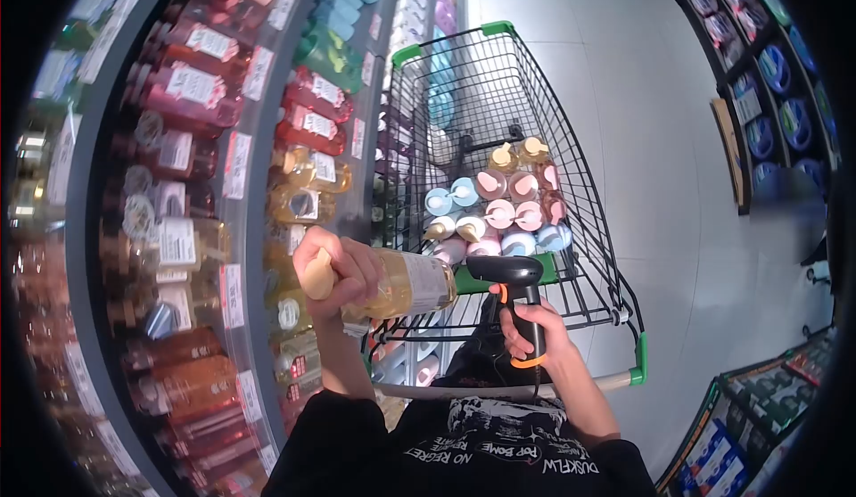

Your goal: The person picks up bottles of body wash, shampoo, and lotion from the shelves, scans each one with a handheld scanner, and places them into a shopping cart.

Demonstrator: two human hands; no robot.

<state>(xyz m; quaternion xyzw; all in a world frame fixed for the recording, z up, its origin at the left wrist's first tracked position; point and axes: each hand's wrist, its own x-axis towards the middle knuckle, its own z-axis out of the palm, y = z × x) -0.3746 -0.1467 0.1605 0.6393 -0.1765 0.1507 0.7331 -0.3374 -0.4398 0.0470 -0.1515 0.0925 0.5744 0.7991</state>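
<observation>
My left hand (pixel 339 272) is wrapped round the neck of a clear bottle of yellow liquid (pixel 406 285), tilted sideways with its base toward the right. My right hand (pixel 535 329) grips the handle of a black and orange barcode scanner (pixel 506 271). The scanner's head is close to the bottle's base and label. Beyond both hands, a wire shopping cart (pixel 560 131) with green corners holds several pump bottles (pixel 501 213) with pink, blue, white and yellow tops, standing upright.
Shelves (pixel 254 140) on the left carry rows of red, pink, yellow and orange bottles with price tags. The cart's handle (pixel 588 383) crosses in front of my body. Grey floor (pixel 660 176) lies to the right, with more shelves (pixel 776 87) and stacked boxes (pixel 713 461) beyond.
</observation>
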